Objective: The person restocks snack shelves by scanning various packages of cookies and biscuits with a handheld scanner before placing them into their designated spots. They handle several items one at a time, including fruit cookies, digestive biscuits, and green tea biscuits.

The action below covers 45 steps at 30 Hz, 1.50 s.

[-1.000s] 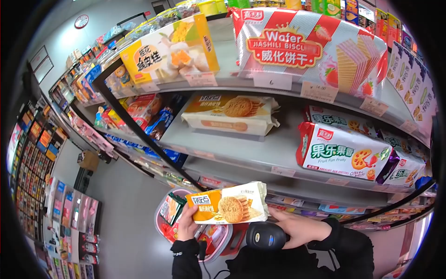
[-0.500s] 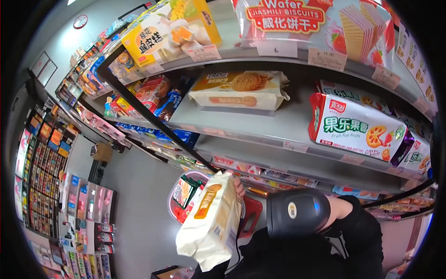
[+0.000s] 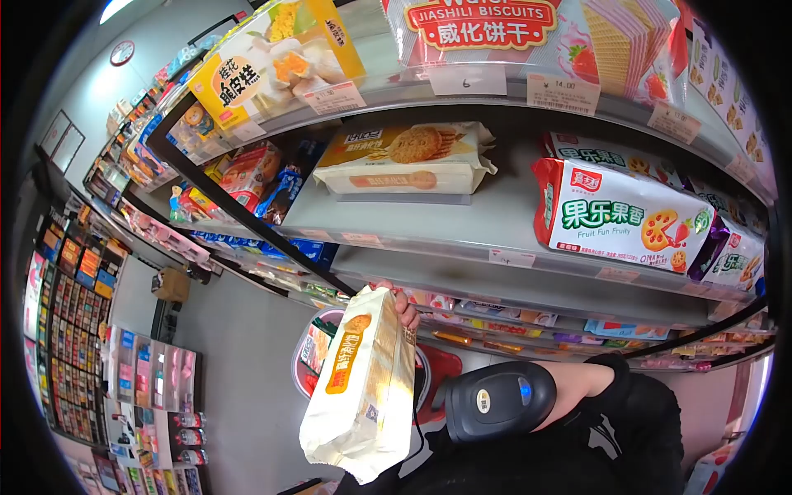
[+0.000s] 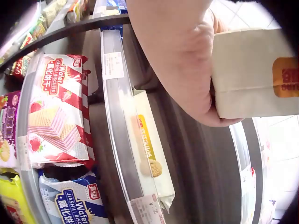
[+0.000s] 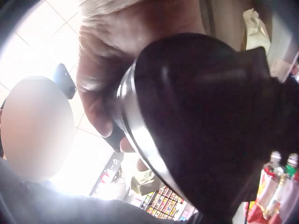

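My left hand [image 4: 180,60] grips a cream and orange biscuit packet [image 3: 359,384], its fingers showing at the far upper end in the head view. The packet is tilted lengthwise toward me, with its narrow side and back in sight. In the left wrist view the thumb presses along the packet's [image 4: 252,70] pale face. My right hand [image 3: 565,394] holds a black barcode scanner [image 3: 501,400] just right of the packet, its nose toward it. The scanner [image 5: 201,116] fills much of the right wrist view, with fingers curled round its handle.
A matching biscuit packet [image 3: 404,161] lies on the shelf ahead, left of white fruit biscuit packs [image 3: 631,219]. Above stand a wafer pack [image 3: 528,37] and a yellow box [image 3: 276,62]. A basket [image 3: 304,363] with goods sits on the floor behind the held packet, beside a red stool-like object [image 3: 441,379].
My left hand has turned the biscuit packet from front-facing and level to lengthwise, side showing. The scanner has swung round to point left at it. The view has tipped downward.
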Each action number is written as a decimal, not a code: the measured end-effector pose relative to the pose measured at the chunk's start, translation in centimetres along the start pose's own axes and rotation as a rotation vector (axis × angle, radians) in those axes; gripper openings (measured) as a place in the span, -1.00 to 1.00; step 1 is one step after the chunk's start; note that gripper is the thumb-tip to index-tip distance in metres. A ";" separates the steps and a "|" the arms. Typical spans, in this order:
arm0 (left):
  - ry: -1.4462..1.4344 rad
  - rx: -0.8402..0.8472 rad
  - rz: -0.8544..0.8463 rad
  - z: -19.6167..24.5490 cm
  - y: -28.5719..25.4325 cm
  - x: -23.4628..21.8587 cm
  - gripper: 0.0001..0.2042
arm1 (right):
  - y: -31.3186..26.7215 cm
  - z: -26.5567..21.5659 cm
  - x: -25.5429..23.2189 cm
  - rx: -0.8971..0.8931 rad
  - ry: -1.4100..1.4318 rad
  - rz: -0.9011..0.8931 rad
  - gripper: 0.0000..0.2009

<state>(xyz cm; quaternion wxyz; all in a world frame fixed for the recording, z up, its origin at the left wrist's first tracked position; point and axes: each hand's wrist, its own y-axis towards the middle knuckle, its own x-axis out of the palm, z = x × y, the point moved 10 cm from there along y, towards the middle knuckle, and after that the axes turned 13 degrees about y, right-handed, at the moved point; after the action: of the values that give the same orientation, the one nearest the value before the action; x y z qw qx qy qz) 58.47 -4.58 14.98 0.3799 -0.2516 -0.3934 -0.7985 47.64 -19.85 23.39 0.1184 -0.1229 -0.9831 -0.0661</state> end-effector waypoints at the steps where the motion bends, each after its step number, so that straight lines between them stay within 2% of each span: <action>1: -0.002 0.005 0.001 0.0 -0.1 -0.2 -0.62 | 0.2 0.0 0.0 0.005 -0.001 -0.002 -0.57; 6: -0.006 0.073 0.016 0.6 -0.7 0.2 -0.61 | 1.1 0.0 0.4 -0.004 -0.014 -0.046 -0.58; 10: -0.060 0.077 0.037 0.8 -1.9 -1.2 -0.62 | 1.5 0.1 0.4 0.002 -0.009 -0.062 -0.58; 13: -0.031 0.112 0.079 1.9 -2.6 -1.4 -0.63 | 1.2 -0.2 -0.2 0.017 -0.050 -0.008 -0.56; 15: 0.074 0.088 0.307 3.1 -3.4 -2.7 -0.66 | 0.7 -2.3 -1.7 -0.087 -0.043 0.168 -0.46; 16: 0.173 0.081 0.560 3.9 -4.7 -4.2 -0.70 | 0.0 -2.4 -2.2 -0.147 -0.193 0.154 -0.33; 17: 0.153 0.062 0.539 4.6 -5.2 -5.2 -0.60 | -0.5 -1.1 -2.9 -0.151 -0.210 0.158 -0.33; 19: -0.735 0.208 0.461 4.8 -5.2 -3.7 -0.53 | -1.0 2.1 -3.8 -0.092 -0.100 0.170 -0.24; 20: -0.118 0.146 0.620 6.6 -5.5 -4.1 -0.52 | -0.7 2.6 -4.2 -0.058 0.043 0.234 -0.21; 21: 0.507 0.084 0.739 9.0 -5.8 -4.0 -0.50 | 0.4 0.6 -3.8 -0.063 0.031 0.235 -0.21; 23: 0.524 0.075 0.776 10.3 -5.8 -4.1 -0.55 | 2.0 -5.1 -2.4 -0.172 -0.082 0.180 -0.19; 25: 0.640 0.014 0.854 11.7 -5.3 -2.8 -0.59 | 2.2 -4.9 -2.5 -0.162 -0.186 0.175 -0.16; 27: 0.678 0.018 0.869 13.3 -4.7 -1.3 -0.65 | 3.1 -7.4 -2.5 -0.246 -0.049 0.251 -0.16; 28: 0.642 0.022 0.840 14.1 -4.5 -0.8 -0.66 | 2.7 -6.7 -3.1 -0.231 -0.184 0.265 -0.23; 29: 0.606 0.026 0.812 14.9 -4.2 -0.2 -0.68 | 2.5 -6.8 -3.2 -0.231 -0.195 0.256 -0.23; 31: 0.670 0.061 0.681 16.8 -2.5 2.9 -0.61 | 1.9 -7.7 -4.7 -0.276 -0.229 0.411 -0.26; 33: 0.722 0.073 0.553 18.0 0.2 6.4 -0.54 | 1.7 -8.4 -6.5 -0.331 0.041 0.559 -0.34; 34: 0.709 0.085 0.520 18.4 1.3 7.6 -0.48 | 1.6 -8.7 -7.3 -0.396 0.115 0.561 -0.40; 36: 0.721 0.133 0.538 19.5 2.8 6.8 -0.54 | 1.8 -9.1 -8.9 -0.539 0.224 0.591 -0.53; 40: 0.645 0.212 0.516 21.1 6.7 4.4 -0.65 | 2.7 -9.7 -9.8 -0.562 0.172 0.622 -0.56; 43: 0.688 0.194 0.522 21.7 9.6 3.9 -0.63 | 3.3 -10.1 -9.9 -0.534 0.138 0.654 -0.56; 45: 0.712 0.161 0.492 21.7 11.3 3.1 -0.62 | 3.6 -11.0 -10.3 -0.580 0.086 0.628 -0.56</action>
<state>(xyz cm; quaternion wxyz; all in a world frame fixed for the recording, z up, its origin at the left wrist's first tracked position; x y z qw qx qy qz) 67.96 7.35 34.34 0.6891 -0.0167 -0.2271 -0.6880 60.62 -20.43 31.75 0.1341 -0.4417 -0.8329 -0.3054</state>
